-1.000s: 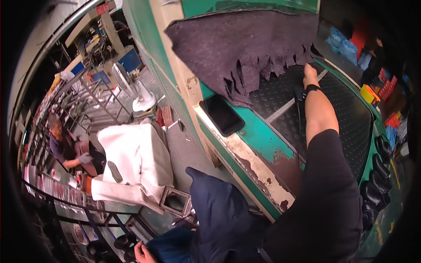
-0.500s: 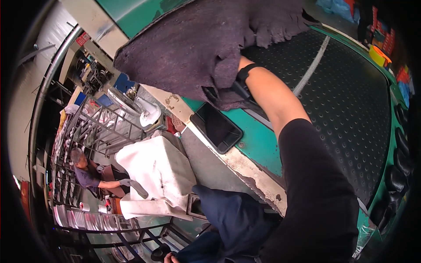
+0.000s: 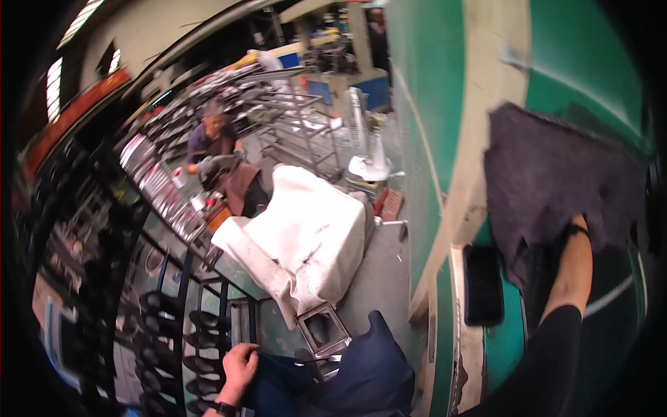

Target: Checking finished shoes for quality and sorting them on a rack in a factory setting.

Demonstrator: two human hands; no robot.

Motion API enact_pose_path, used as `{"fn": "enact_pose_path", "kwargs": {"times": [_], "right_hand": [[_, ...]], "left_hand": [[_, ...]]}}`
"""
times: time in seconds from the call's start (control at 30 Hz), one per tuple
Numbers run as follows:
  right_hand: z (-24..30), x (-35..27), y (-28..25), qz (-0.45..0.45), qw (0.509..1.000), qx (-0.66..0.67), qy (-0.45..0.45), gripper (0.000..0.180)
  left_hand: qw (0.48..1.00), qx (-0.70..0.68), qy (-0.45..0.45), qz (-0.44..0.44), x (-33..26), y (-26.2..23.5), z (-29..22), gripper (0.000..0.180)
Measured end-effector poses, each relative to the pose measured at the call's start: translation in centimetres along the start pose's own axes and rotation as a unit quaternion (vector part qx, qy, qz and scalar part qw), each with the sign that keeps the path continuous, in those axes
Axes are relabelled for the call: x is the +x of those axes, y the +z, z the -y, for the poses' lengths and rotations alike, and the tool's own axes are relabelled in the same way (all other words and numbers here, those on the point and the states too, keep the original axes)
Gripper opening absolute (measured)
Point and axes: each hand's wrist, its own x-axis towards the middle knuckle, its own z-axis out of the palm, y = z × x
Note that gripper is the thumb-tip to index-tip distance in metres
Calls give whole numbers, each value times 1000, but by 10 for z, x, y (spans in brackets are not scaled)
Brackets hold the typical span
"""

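A ragged dark grey felt sheet (image 3: 556, 167) hangs at the right, against the green machine (image 3: 431, 139). My right forearm (image 3: 573, 278) reaches up into it; a black band shows at the wrist, and the hand itself is hidden under the sheet's lower edge, gripping it. A black phone (image 3: 483, 285) lies flat on the machine's green ledge just left of that arm. My left hand (image 3: 240, 367) rests low on my thigh in dark blue trousers, holding nothing, with a watch on the wrist.
A white padded cart (image 3: 306, 236) with a square metal bracket (image 3: 323, 330) stands on the floor to my left. Metal racks (image 3: 167, 208) of round parts curve along the left. Another person (image 3: 212, 146) sits working behind them. A white fan (image 3: 368, 163) stands further back.
My view has swung to the left and down toward the floor. My right arm has kept the felt sheet lifted off the black ribbed mat, now at the right edge of view.
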Motion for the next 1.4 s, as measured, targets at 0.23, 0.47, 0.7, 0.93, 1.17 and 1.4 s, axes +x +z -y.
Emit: {"fn": "enact_pose_path", "kwargs": {"times": [0.23,0.47,0.7,0.93,1.17,1.4], "right_hand": [[118,96,175,116,969,161,-148,60],[232,93,262,180,920,287,-196,59],[329,104,256,196,894,336,-224,58],[399,71,229,177,886,384,-189,57],[438,45,182,90,901,398,-149,56],[389,-188,39,-45,947,280,152,55]], "left_hand": [[1000,-7,17,-13,-9,-7,-7,17],[999,-24,31,-23,-13,-11,7,18],[995,-53,41,-73,-24,-13,11,18],[970,-149,122,151,0,-1,25,29],[904,-317,168,233,-4,8,14,33],[783,-476,328,229,16,-40,-99,81]]}}
